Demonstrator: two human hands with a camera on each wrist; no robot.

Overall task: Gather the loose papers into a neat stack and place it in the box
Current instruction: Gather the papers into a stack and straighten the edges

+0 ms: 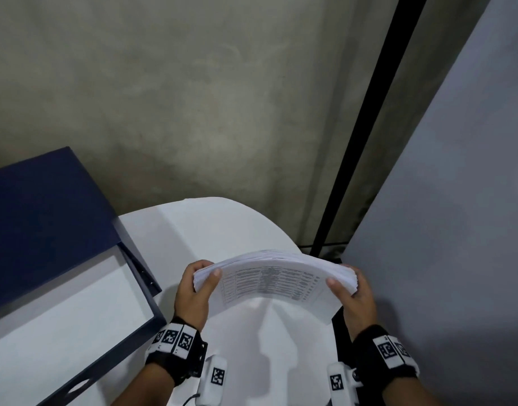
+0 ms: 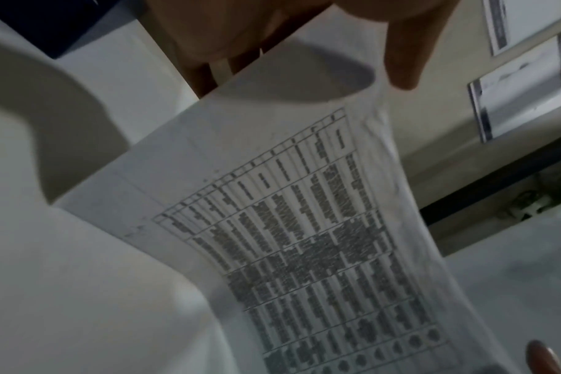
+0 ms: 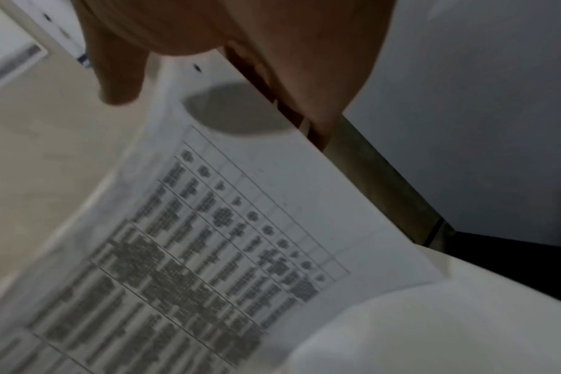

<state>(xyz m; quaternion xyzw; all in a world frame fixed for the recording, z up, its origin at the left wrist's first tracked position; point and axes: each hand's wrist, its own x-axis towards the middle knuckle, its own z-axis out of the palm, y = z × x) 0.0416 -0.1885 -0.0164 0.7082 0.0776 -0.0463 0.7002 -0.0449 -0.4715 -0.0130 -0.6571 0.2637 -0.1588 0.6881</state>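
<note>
A stack of white papers point(image 1: 274, 284) with a printed table on the top sheet is held above the white table point(image 1: 211, 227), bowed upward in the middle. My left hand point(image 1: 197, 284) grips its left end, thumb on top. My right hand point(image 1: 350, 288) grips its right end, thumb on top. The left wrist view shows the printed sheet point(image 2: 304, 240) under my left thumb. In the right wrist view the same sheet point(image 3: 208, 240) runs from under my right thumb. An open dark blue box point(image 1: 146, 291) with a pale inside lies at the left, its lid point(image 1: 41, 218) raised behind it.
The round white table ends just beyond the papers. A grey concrete wall point(image 1: 193, 98) stands behind it. A black vertical strip point(image 1: 366, 127) and a pale panel point(image 1: 457, 200) close off the right side.
</note>
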